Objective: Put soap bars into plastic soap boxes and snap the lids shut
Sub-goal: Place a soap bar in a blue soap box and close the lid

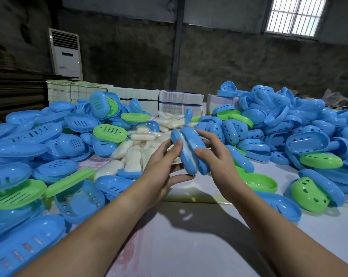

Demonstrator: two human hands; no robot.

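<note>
A blue soap box (190,151) is held above the table (189,226), a white bar showing in its seam; the left hand (163,168) and right hand (215,156) clasp it from either side; soap bars (133,154) lie beyond, between heaps of blue and green boxes (289,124).

Dim room, bright window (295,16) (edges warped).

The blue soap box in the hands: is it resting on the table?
No, the blue soap box is held up above the table, gripped between the left hand and the right hand.
</note>
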